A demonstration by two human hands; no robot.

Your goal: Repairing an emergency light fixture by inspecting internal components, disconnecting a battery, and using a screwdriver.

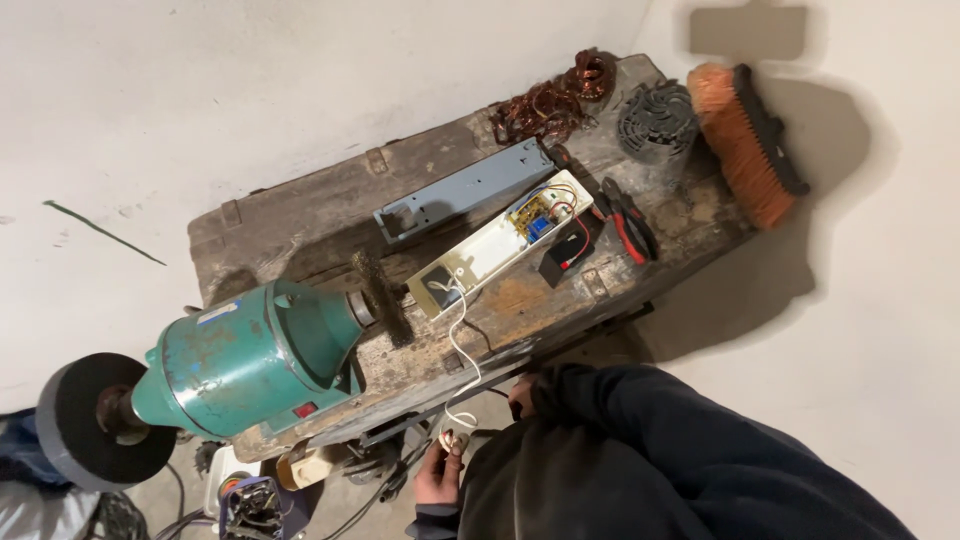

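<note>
My left hand [438,476] is below the bench's near edge, its fingers closed on the small plug [456,438] at the end of a thin white cord [466,355]. The cord runs up to an opened white device case [480,255] on the wooden bench [300,215]; a circuit board [533,218] with red and black wires shows inside it. My right hand [520,396] sits just under the bench edge, mostly covered by my dark sleeve [640,440], so its fingers are hidden.
A teal bench grinder [245,365] with a black wheel [85,420] and a wire brush wheel [380,295] fills the bench's left end. A grey metal cover [465,188], red-handled pliers [628,220], copper coils [550,100], a motor stator [655,122] and an orange brush [745,140] lie beyond.
</note>
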